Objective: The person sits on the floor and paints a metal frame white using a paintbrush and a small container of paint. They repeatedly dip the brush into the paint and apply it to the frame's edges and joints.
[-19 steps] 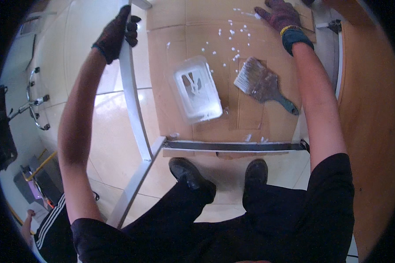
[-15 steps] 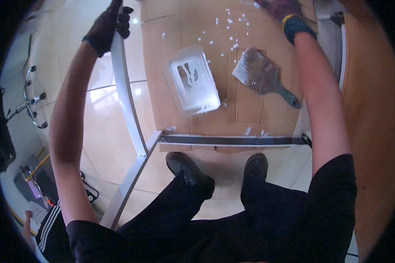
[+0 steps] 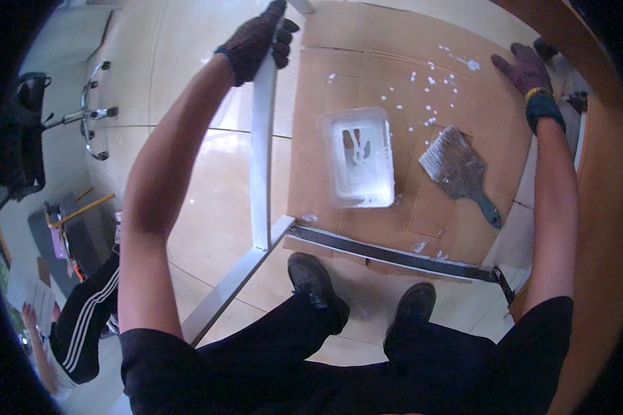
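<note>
My left hand (image 3: 259,43), in a dark glove, is closed round the upper part of a white metal bar (image 3: 262,152). This bar joins a white frame rail (image 3: 239,282) near my left foot. My right hand (image 3: 525,69), also gloved, is over the right edge of the cardboard, thumb and fingers apart, holding nothing I can see; whether it touches a surface I cannot tell. Between my arms, a white plastic tray (image 3: 383,181) with white paint in it lies on the cardboard (image 3: 412,38). A wide paintbrush (image 3: 460,169) with whitened bristles lies right of it.
White drops (image 3: 430,81) dot the cardboard. A dark crossbar (image 3: 394,254) runs before my shoes (image 3: 316,280). A brown wooden panel (image 3: 602,277) stands at right. At left are a chair base (image 3: 93,112) and another person's striped trouser leg (image 3: 90,311).
The view has swung, so the tray, brush and frame appear further right and lower. My right hand now shows fully by the cardboard's right edge. My left hand still grips the bar.
</note>
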Demonstrator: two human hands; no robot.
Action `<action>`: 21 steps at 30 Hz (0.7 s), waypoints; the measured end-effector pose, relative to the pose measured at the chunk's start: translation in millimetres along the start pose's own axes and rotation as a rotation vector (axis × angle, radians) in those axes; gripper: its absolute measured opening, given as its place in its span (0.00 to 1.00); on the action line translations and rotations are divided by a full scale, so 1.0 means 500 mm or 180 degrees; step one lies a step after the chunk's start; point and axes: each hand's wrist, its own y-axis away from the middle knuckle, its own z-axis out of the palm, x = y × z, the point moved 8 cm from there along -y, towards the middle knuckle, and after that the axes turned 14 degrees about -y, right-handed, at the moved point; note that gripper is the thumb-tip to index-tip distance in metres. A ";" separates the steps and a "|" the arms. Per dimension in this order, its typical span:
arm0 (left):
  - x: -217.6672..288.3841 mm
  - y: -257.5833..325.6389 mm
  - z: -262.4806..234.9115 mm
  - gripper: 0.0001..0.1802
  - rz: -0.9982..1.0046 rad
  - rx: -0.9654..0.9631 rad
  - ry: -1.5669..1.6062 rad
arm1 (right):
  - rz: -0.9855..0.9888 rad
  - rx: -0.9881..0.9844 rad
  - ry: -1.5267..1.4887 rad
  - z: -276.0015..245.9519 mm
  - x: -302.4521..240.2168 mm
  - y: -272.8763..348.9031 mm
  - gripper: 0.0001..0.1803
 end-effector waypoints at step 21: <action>-0.007 0.011 -0.001 0.30 -0.0014 0.0072 0.0006 | 0.0196 -0.0057 -0.0193 0.015 0.000 0.061 0.39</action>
